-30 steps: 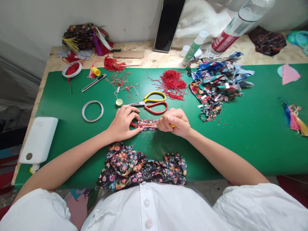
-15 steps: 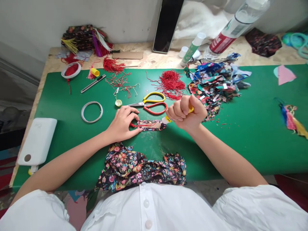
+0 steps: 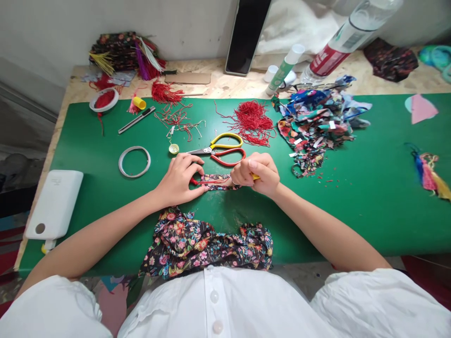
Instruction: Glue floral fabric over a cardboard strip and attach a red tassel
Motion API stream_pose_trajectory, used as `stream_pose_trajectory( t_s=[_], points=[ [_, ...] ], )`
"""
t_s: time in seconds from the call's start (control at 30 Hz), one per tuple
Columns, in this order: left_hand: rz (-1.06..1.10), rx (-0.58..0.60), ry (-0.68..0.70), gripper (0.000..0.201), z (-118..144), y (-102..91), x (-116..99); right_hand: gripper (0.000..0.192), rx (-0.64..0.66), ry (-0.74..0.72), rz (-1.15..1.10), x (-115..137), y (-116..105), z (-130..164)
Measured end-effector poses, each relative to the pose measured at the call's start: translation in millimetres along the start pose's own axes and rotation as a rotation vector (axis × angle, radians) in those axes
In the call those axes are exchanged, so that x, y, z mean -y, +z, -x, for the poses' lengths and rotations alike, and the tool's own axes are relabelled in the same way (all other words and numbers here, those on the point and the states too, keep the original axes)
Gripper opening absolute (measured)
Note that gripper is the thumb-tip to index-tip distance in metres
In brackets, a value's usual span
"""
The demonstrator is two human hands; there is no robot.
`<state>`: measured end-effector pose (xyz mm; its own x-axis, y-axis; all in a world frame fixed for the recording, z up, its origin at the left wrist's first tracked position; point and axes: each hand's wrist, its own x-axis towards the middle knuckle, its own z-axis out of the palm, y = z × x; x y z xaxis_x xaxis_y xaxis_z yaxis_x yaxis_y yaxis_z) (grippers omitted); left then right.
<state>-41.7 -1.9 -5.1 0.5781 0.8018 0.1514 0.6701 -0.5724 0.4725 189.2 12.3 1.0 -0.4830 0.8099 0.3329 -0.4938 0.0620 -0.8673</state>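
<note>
Black cloth with small bright flowers covers the narrow strip [image 3: 215, 178] that we see lying flat on the green mat [image 3: 352, 206], crosswise before the wearer's body and between the two hands. At its left end we find the left hand [image 3: 180, 180], palm down, with thumb and forefinger parted in a wide curve: the thumb tip rests at the strip's near edge, the forefinger tip by its far edge, and the other fingers lie bent close together. In the gap between them we notice a red knot [image 3: 193, 181].

The right hand [image 3: 258, 174] is closed in a fist over the strip's right end, its fingers curled tightly together and the thumb laid on top. They grip a yellow object [image 3: 255, 177], of which we see only a little; the fist hides the rest, so we cannot tell whether its tip touches the strip.

Along the strip's length we see a floral border on both long sides and a bare, tan middle, with thin red threads [image 3: 214, 182] stretched over it from the knot. Just beyond the strip lie scissors [image 3: 208, 150] with one yellow and one red handle. Nearer the body we see a crumpled floral cloth [image 3: 211, 249] in a similar print.
</note>
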Motion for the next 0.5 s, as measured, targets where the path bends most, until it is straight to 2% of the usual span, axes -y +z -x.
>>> stream_pose_trajectory(
  t_s=[0.2, 0.37, 0.5],
  points=[
    [0.002, -0.001, 0.006, 0.026, 0.0, 0.1, 0.0, 0.050, 0.055, -0.003, -0.032, -3.9, 7.4, 0.1],
    [0.002, 0.010, -0.011, 0.025, -0.2, -0.2, -0.5, 0.049, 0.009, 0.007, -0.063, -8.3, 11.4, -0.4],
    [0.002, 0.003, 0.000, 0.025, 0.0, 0.0, 0.1, 0.048, -0.047, -0.033, -0.188, -8.2, 13.2, -2.2]
  ],
)
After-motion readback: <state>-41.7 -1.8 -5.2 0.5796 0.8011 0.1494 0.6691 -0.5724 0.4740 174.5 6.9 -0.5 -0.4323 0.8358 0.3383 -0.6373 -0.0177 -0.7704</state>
